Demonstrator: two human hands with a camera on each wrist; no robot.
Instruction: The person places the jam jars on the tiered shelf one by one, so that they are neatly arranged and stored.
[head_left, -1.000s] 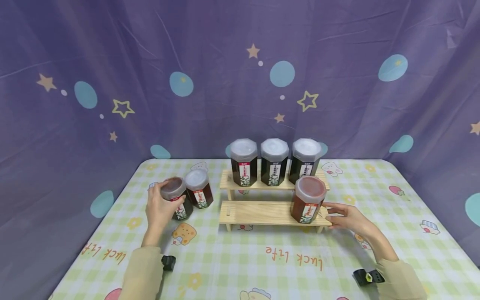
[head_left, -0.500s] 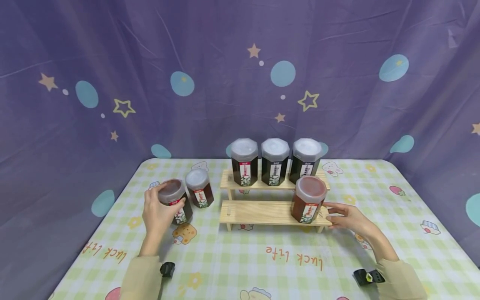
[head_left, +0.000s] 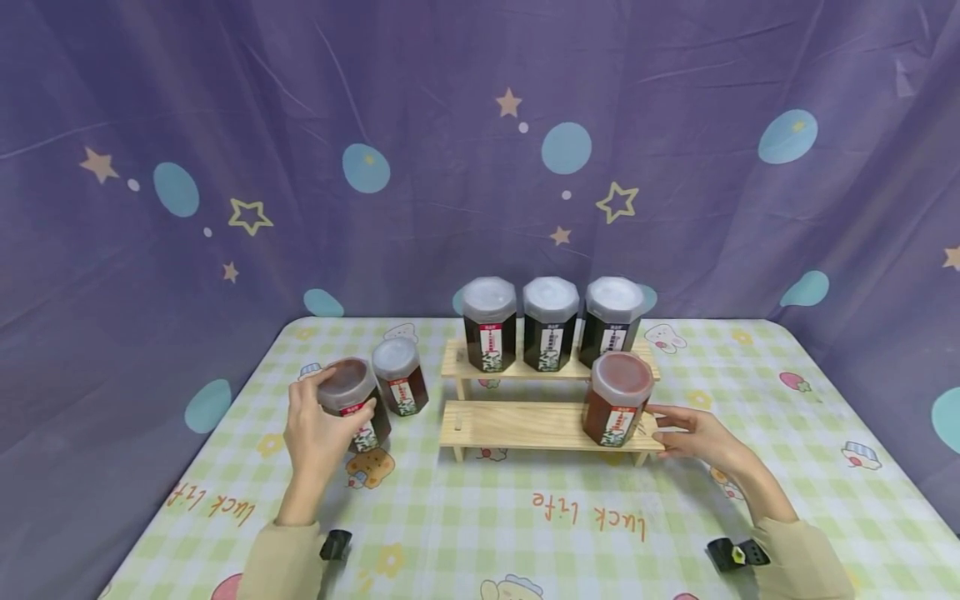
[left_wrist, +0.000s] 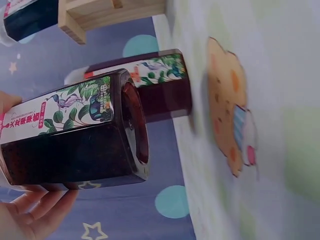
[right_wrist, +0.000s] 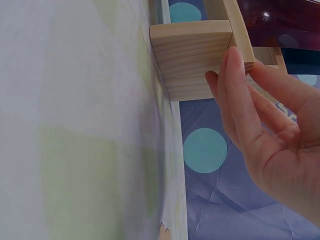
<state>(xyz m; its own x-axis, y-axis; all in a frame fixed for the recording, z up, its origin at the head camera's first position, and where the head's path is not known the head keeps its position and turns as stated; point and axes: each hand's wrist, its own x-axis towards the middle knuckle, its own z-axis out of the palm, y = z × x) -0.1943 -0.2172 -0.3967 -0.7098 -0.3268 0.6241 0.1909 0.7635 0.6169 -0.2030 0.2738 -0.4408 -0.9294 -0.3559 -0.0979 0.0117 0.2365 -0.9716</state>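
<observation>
My left hand grips a dark jam jar with a frosted lid, its thumb on one side and its fingers on the other. In the left wrist view that jar is tilted and off the table, with its base showing. Behind it a second jar, reddish-brown, stands on the cloth. My right hand pinches the right end of the two-tier wooden rack, at the lower step; in the right wrist view the fingertips bear on the board's edge. A red-brown jar stands at that step's right end.
On the upper step stand three dark jars, the left, middle and right. The green checked tablecloth covers the table, and a purple patterned curtain hangs behind and at both sides.
My left hand has raised the dark jar and drawn it slightly nearer, away from the jar behind it. The right hand and the rack stay where they were.
</observation>
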